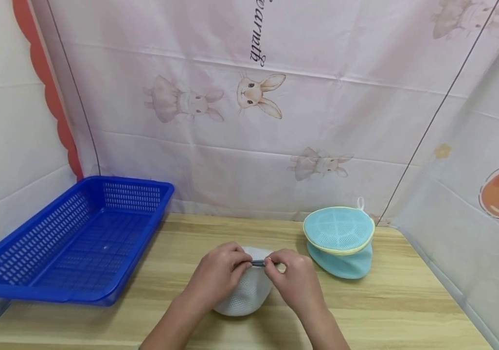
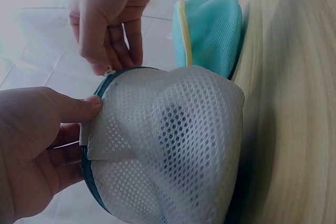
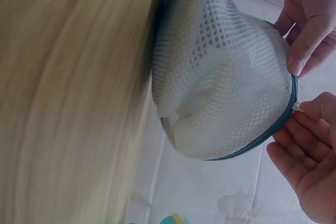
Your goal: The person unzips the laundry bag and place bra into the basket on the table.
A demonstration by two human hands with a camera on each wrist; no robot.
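Observation:
A white mesh laundry bag (image 1: 245, 294) with a dark teal zipper (image 3: 270, 132) along its rim stands on the table between both hands. My left hand (image 1: 219, 274) pinches the rim beside the zipper, thumb on the near side in the left wrist view. Close by, my right hand (image 1: 296, 279) holds the small zipper pull (image 3: 297, 107) between thumb and finger. The mesh sides look rounded and slightly creased. Whether anything lies inside the bag I cannot tell.
A turquoise mesh bag (image 1: 339, 262) with yellow trim and a white loop stands to the right, behind my right hand. At the left lies a blue plastic basket (image 1: 114, 287) with slotted walls. Printed cloth walls (image 1: 232, 184) enclose the wooden table (image 1: 389, 301).

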